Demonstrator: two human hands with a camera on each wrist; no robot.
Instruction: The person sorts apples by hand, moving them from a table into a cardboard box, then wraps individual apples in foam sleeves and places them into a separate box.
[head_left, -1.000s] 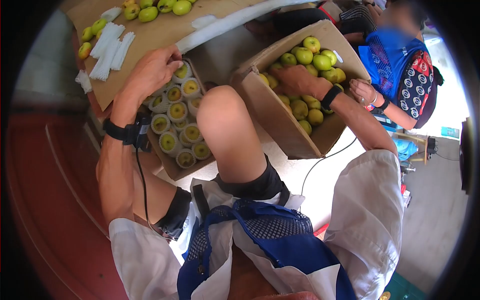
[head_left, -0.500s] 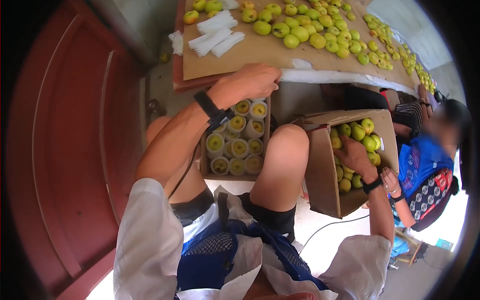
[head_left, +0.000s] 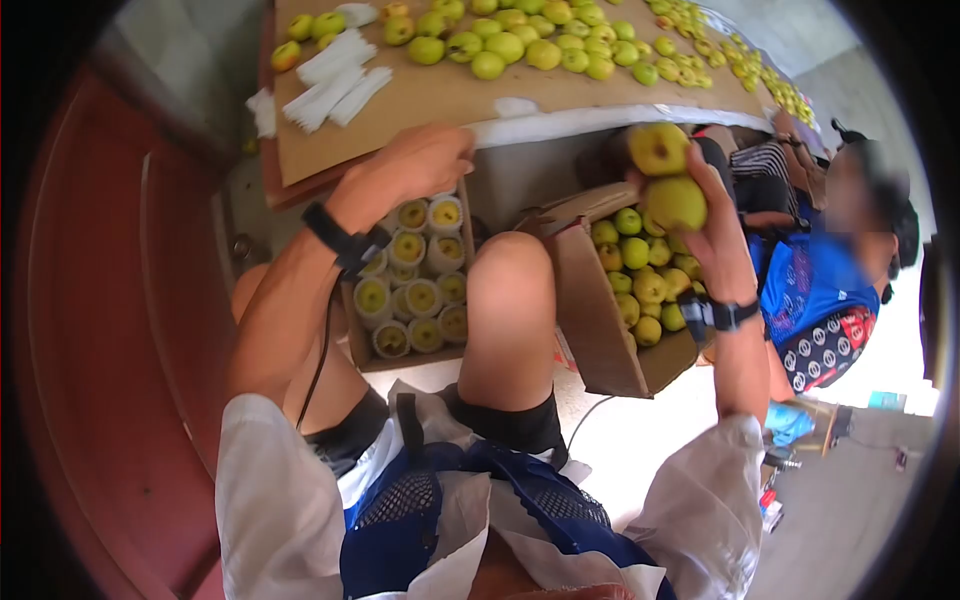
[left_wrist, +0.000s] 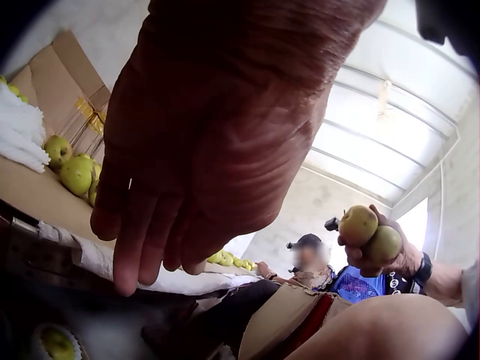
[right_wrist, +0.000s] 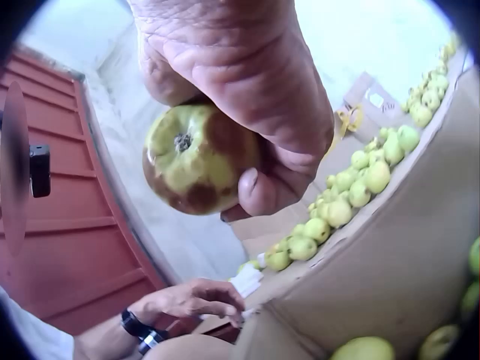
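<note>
My right hand [head_left: 718,225] grips two yellow-green apples, an upper one [head_left: 658,148] and a lower one [head_left: 676,205], above the tall carton of loose apples [head_left: 585,310]. Brown patches mark the apple [right_wrist: 191,161] that shows in the right wrist view; the second is hidden there. My left hand [head_left: 415,165] holds nothing and hangs by the table edge, over the far end of a low box [head_left: 425,361]. Its fingers [left_wrist: 127,255] point down, loosely bent. Rows of apples in white foam nets [head_left: 422,297] fill that box.
White foam nets [head_left: 337,60] lie on the cardboard-topped table [head_left: 420,100], with many loose apples [head_left: 510,45] behind. My knee [head_left: 510,280] stands between box and carton. Another person in blue [head_left: 815,285] sits at the right. A red door [head_left: 100,330] is at the left.
My right hand has come up out of the tall carton with two apples. The other person's hand no longer shows on the carton's rim. The head view has swung; my left hand stays near the table edge.
</note>
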